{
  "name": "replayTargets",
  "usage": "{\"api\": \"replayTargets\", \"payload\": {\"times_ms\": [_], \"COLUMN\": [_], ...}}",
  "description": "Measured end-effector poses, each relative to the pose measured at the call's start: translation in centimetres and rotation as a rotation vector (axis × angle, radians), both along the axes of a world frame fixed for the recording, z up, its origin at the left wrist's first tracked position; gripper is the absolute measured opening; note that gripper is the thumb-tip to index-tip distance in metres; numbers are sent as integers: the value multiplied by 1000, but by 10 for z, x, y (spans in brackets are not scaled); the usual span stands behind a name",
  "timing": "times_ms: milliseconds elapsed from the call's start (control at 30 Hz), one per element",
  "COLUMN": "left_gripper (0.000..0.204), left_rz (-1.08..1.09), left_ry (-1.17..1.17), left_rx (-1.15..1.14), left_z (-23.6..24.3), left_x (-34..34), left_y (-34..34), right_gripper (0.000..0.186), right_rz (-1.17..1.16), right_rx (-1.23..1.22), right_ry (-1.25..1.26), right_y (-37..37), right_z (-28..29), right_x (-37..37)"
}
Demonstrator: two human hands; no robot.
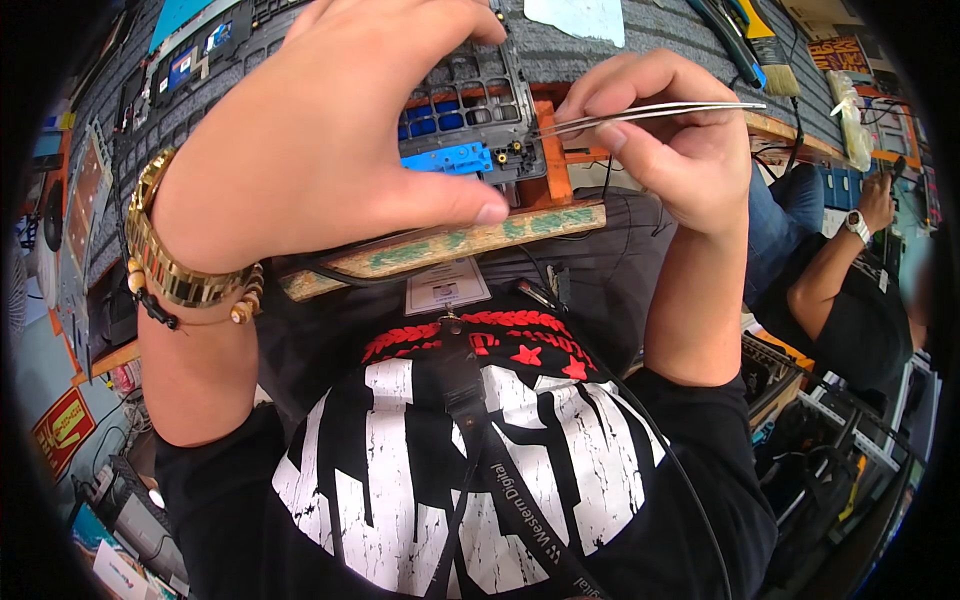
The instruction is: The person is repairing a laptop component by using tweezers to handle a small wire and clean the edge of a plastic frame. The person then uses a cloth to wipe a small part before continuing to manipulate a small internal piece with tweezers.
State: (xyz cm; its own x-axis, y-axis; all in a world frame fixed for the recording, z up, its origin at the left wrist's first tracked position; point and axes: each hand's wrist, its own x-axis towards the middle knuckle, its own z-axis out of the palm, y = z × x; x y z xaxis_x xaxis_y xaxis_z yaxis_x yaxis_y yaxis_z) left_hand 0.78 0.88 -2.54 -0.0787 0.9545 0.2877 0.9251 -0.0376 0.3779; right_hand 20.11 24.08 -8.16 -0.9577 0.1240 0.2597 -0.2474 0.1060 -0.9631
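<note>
A black laptop chassis point(522, 100) with a grid of key-shaped openings lies at the bench's near edge. A bright blue plastic piece point(450, 158) is set along its near side. My left hand point(330, 130) spreads over the chassis, thumb stretched along the near edge and fingers reaching across the far part; its palm hides much of the frame. My right hand point(670, 130) pinches thin metal tweezers point(700, 106) between thumb and fingers. Their tips point left, by the small brass-coloured screw posts point(516, 147) at the chassis's near right corner; whether they touch is unclear.
A ribbed grey mat point(660, 25) covers the bench, with a worn wooden edge point(450, 240) toward me. Laptop parts point(190, 65) lie at far left. A brush point(770, 60) and blue-black cutter point(730, 40) lie at far right. Another person's arm point(830, 270) is at right.
</note>
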Motion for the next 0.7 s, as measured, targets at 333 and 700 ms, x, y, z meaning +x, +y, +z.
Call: {"api": "replayTargets", "payload": {"times_ms": [333, 700], "left_gripper": [17, 22], "left_rz": [209, 213], "left_ry": [-446, -346], "left_rx": [-150, -131], "left_z": [-18, -20], "left_x": [18, 19], "left_y": [11, 13], "right_gripper": [10, 10], "right_rz": [-10, 15], "right_rx": [27, 28], "right_ry": [38, 55], "right_y": [3, 1], "right_z": [-6, -7], "right_x": [-1, 0]}}
